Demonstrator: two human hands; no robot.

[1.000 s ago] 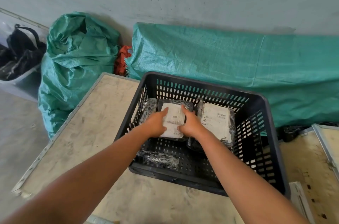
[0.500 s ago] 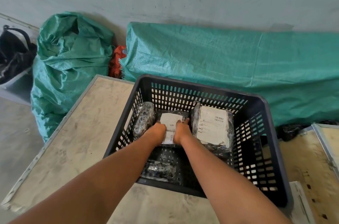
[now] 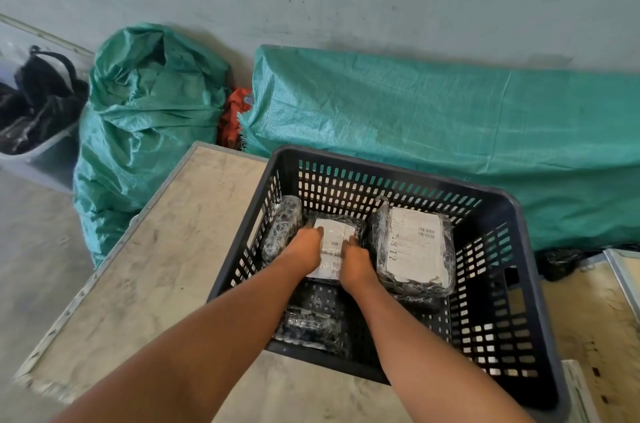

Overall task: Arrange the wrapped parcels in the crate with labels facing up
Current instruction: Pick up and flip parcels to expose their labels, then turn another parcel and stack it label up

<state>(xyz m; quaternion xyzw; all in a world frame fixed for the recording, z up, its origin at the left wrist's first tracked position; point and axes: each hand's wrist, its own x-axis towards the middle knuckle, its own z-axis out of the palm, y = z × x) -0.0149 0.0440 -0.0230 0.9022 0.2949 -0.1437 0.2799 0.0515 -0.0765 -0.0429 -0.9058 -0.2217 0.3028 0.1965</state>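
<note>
Inside black crate [image 3: 512, 215], both hands hold parcel [image 3: 332, 249] label-up.

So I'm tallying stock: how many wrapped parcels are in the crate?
4: far-left parcel, middle parcel under both hands, right parcel, near parcel. More may be hidden.

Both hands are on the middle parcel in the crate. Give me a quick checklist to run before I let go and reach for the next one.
1. Middle parcel label up: ok, white label shows between the left hand and the right hand.
2. Middle parcel lying flat on the crate floor: cannot tell, hands cover its edges.
3. Right parcel label up: ok, barcode visible.
4. Left parcel label up: not ok, it stands on edge against the wall and shows no label.
5. Near parcel label up: not ok, only dark wrap shows.
6. Free floor space: ok, the near right corner is bare.
</note>
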